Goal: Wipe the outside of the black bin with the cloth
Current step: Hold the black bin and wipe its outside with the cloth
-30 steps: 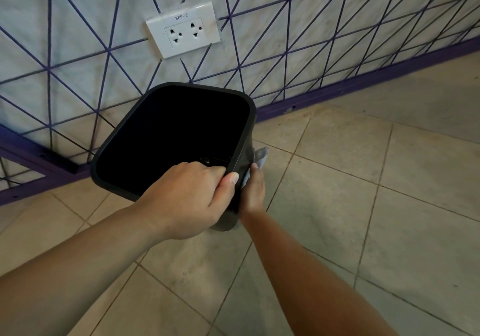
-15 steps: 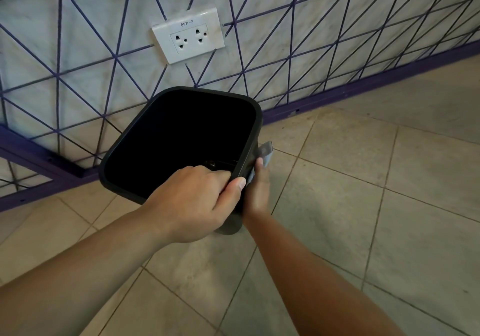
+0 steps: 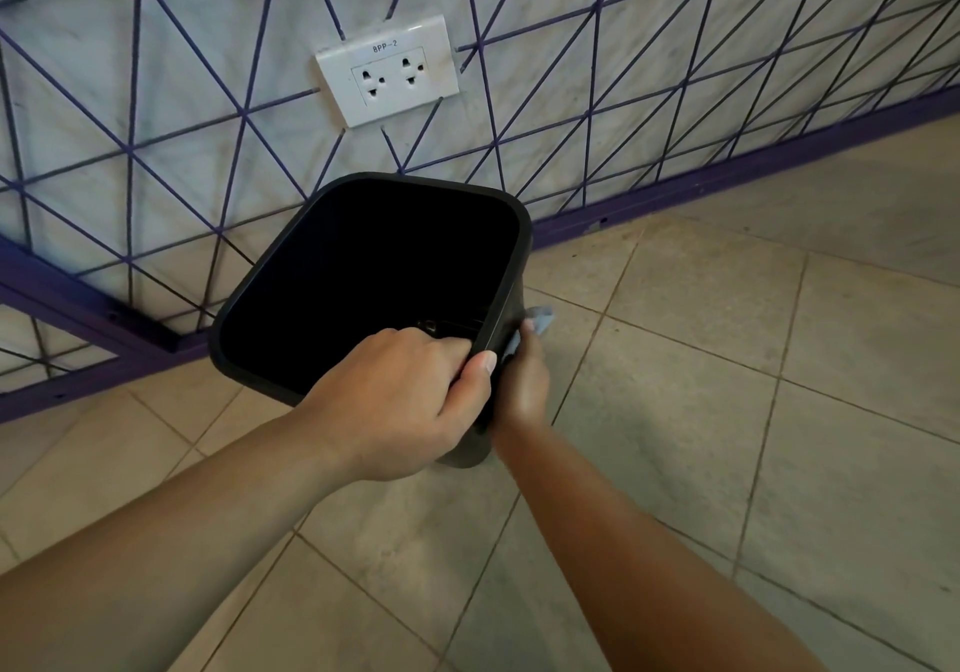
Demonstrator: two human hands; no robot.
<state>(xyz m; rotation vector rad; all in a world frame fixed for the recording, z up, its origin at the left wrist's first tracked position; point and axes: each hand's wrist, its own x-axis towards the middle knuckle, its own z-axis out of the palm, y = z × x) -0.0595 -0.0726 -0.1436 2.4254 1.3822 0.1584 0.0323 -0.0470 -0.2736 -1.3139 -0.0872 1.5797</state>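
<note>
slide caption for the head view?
Left hand grips the black bin rim while right hand presses a cloth against its outer wall.

White double socket (image 3: 388, 71) labelled 8PP-2 on a pale marbled wall (image 3: 208, 73), crossed by purple lines (image 3: 597, 99); purple skirting (image 3: 727, 172) along the base; beige tiled floor (image 3: 727, 411) with thin dark grout below
</note>
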